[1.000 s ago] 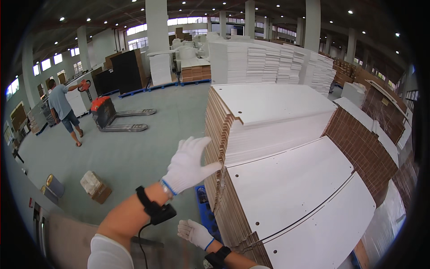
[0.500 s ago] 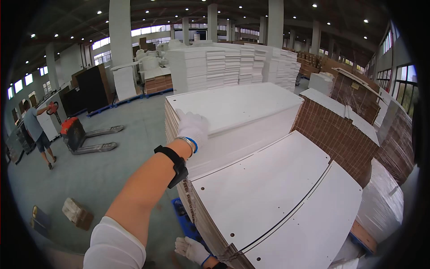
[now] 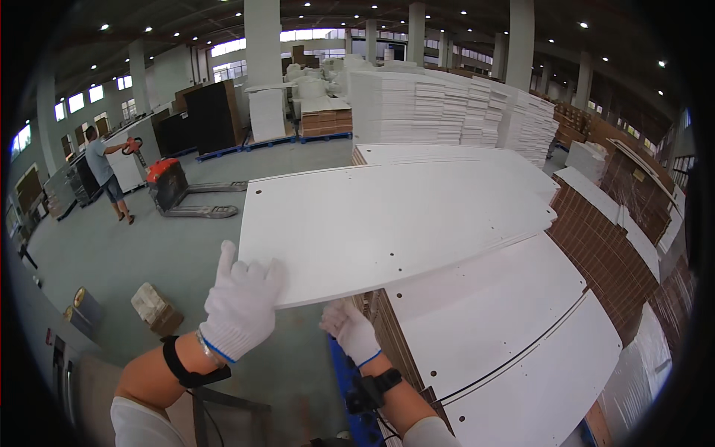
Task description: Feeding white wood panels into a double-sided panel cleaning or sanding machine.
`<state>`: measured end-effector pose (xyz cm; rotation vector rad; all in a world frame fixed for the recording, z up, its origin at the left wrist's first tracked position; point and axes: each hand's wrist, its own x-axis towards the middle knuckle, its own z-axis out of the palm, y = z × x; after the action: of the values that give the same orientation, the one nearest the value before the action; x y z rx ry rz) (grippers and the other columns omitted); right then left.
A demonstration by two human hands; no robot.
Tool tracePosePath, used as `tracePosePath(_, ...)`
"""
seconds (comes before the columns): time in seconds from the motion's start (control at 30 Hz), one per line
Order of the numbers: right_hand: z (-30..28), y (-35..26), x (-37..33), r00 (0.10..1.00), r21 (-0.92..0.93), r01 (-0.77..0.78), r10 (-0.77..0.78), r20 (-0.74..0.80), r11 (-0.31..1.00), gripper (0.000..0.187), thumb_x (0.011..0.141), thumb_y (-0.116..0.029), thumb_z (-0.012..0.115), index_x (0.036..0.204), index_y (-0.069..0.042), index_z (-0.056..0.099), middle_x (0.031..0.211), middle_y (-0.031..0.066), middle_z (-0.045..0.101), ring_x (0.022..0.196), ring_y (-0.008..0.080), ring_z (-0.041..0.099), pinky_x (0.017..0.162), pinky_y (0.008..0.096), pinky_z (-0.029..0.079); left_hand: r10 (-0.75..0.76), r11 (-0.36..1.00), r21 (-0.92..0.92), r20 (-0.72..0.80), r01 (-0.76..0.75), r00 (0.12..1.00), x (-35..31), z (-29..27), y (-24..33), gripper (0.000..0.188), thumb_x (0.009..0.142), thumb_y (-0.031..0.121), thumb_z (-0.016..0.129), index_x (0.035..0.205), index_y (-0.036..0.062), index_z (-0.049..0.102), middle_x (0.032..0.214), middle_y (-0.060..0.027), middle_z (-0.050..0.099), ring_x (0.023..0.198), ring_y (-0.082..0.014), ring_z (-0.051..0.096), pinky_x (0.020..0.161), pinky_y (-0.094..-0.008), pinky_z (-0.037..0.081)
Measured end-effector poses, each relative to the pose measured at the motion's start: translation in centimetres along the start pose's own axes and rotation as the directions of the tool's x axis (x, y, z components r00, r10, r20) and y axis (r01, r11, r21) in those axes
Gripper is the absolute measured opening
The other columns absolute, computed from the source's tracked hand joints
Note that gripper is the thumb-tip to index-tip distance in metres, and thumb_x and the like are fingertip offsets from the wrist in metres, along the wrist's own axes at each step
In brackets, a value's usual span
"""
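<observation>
At the white panel [image 3: 372, 231], left fingers [image 3: 226, 259] clamp its edge; right fingers [image 3: 335, 316] curl below, grip unclear.

panel [image 3: 395, 223] over board stack [image 3: 491, 313], pallet truck [image 3: 170, 190] at left, person [image 3: 100, 165] beside it

Worn on the head, a wide fisheye looks forward and down from the near side of the white panel [image 3: 395, 216] — close above it — and reaches beyond it to the ceiling [image 3: 186, 18].

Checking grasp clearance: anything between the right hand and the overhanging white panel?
Nothing visible. The right hand is just below the near edge of the white panel; contact unclear. The left hand is aside, at a corner.
</observation>
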<state>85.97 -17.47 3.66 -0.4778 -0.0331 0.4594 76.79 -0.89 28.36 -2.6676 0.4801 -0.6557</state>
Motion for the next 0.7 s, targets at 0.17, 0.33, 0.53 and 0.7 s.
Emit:
tracePosePath(0.17, 5.0, -0.4, 6.3, 0.911, 0.182, 0.273, -0.315, 0.266, 0.945, 0.035, 0.095, -0.028, 0.042, 0.117, -0.001, 0.047, 0.109, 0.0160, 0.055, 0.103, 0.0297, 0.053, 0.093, 0.0453, 0.042, -0.212, 0.976, -0.047, 0.048, 0.214, 0.976, -11.3, -3.5, -3.4, 0.052, 0.058, 0.008, 0.063, 0.109, 0.0032, 0.053, 0.082, -0.0112, 0.052, 0.081, -0.0319, 0.053, 0.100, -0.0554, 0.034)
tracePosePath(0.33, 13.7, 0.0, 7.3, 0.816, 0.405, 0.212, -0.389, 0.428, 0.889, 0.034, 0.095, -0.028, 0.042, 0.115, -0.001, 0.048, 0.104, 0.0141, 0.056, 0.102, 0.0290, 0.053, 0.097, 0.0462, 0.038, -0.346, 0.938, -0.017, 0.019, 0.347, 0.938, -19.1, -8.1, -2.6, 0.043, 0.060, 0.008, 0.061, 0.103, 0.0029, 0.057, 0.077, -0.0095, 0.050, 0.077, -0.0292, 0.053, 0.088, -0.0505, 0.044)
tracePosePath(0.53, 20.6, 5.5, 10.0, 0.758, 0.557, 0.013, -0.372, 0.537, 0.830, 0.033, 0.095, -0.029, 0.042, 0.112, -0.001, 0.048, 0.099, 0.0119, 0.057, 0.100, 0.0282, 0.053, 0.102, 0.0473, 0.034, -0.450, 0.889, 0.145, 0.106, 0.434, 0.887, -25.0, -10.6, -0.6, 0.042, 0.060, 0.014, 0.064, 0.101, 0.0067, 0.057, 0.078, -0.0075, 0.050, 0.073, -0.0238, 0.056, 0.056, -0.0330, 0.050)
tracePosePath(0.7, 19.5, 9.4, 14.5, 0.400, 0.598, -0.041, -0.535, 0.744, 0.801, 0.025, 0.094, -0.027, 0.043, 0.102, -0.004, 0.050, 0.083, 0.0081, 0.053, 0.086, 0.0245, 0.051, 0.110, 0.0491, 0.021, -0.329, 0.914, 0.264, 0.034, 0.309, 0.944, -28.8, -10.0, 0.9, 0.038, 0.063, 0.012, 0.058, 0.101, 0.0086, 0.059, 0.074, -0.0049, 0.045, 0.060, -0.0191, 0.053, 0.046, -0.0271, 0.047)
